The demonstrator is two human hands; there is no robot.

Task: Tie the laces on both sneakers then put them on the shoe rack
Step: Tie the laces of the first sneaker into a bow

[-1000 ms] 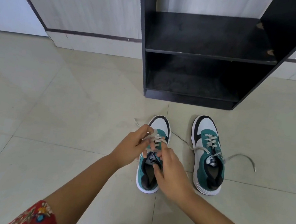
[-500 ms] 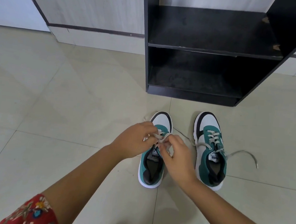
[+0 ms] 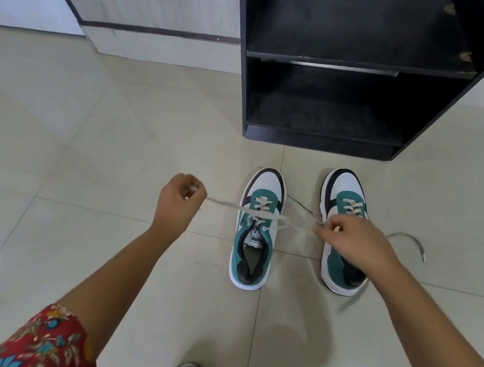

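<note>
Half a second ago both hands were close together over the tongue of the left sneaker [image 3: 256, 232]; now they have moved wide apart, each one pulling an end of its lace [image 3: 261, 215] sideways. The left hand [image 3: 179, 200] is closed in a fist on one end, well out from this sneaker on the side away from the right sneaker [image 3: 344, 233]. The right hand [image 3: 354, 240] is pinched on the other end and hangs above the right sneaker. I judge that the first crossing is being tightened, so the bow is not yet made. The right sneaker stands just beside the left sneaker, with its lace [image 3: 408, 241] loose on the floor [image 3: 90, 137]. The shoe rack [image 3: 337, 64] stands beyond the toes of the left sneaker, with its shelves bare.
</note>
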